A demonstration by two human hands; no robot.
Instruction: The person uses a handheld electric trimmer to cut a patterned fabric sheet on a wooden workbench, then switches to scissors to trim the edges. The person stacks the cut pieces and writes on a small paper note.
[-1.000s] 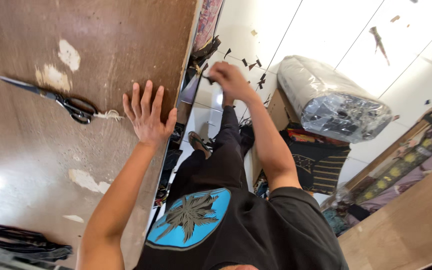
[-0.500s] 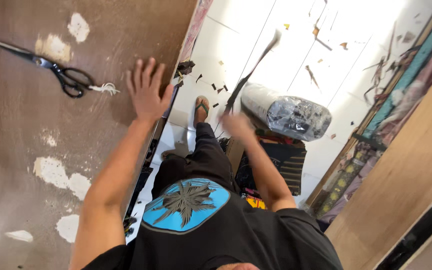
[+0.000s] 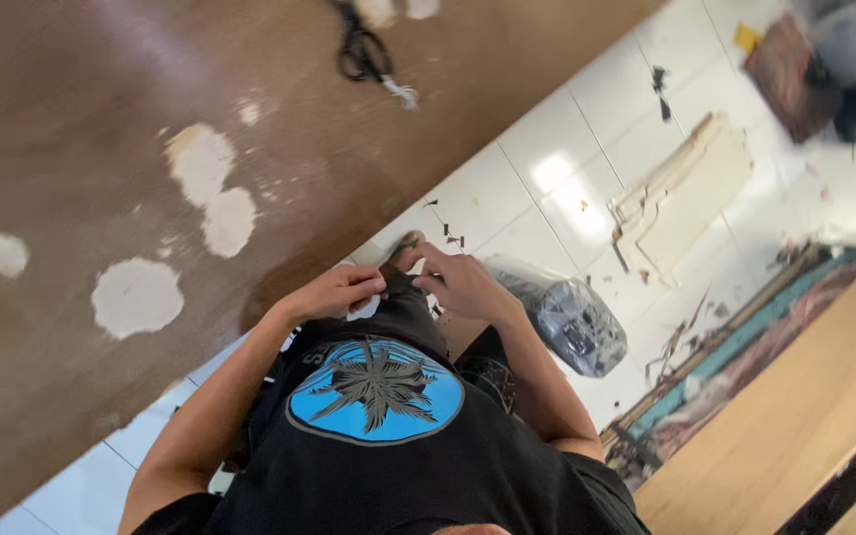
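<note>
Brown and worn, the table top (image 3: 101, 119) fills the upper left of the view, its surface broken by pale patches where the coating has come away. Both of the person's hands are drawn in close to the body, just off the table's edge, over the white tiled floor (image 3: 507, 188). The left hand (image 3: 334, 292) is curled, its fingers pinching a small dark item (image 3: 403, 248) at the waist of the dark trousers (what the item is cannot be told, since it is small and partly covered). The right hand (image 3: 463, 282) meets it from the other side, fingers bent and touching the same dark item, so the two hands nearly touch each other. Whether either hand fully grips it or only pinches it cannot be made out.

Below the hands is the person's black shirt with a round blue emblem (image 3: 376, 388). Near the table's far edge, at the top of the view, lie black-handled scissors (image 3: 361, 50) with a scrap of white thread beside them, well apart from both hands. On the floor, just beside the right forearm, sits a bundle wrapped in clear plastic (image 3: 567, 317); farther off lies a stack of pale boards (image 3: 681, 198).
</note>
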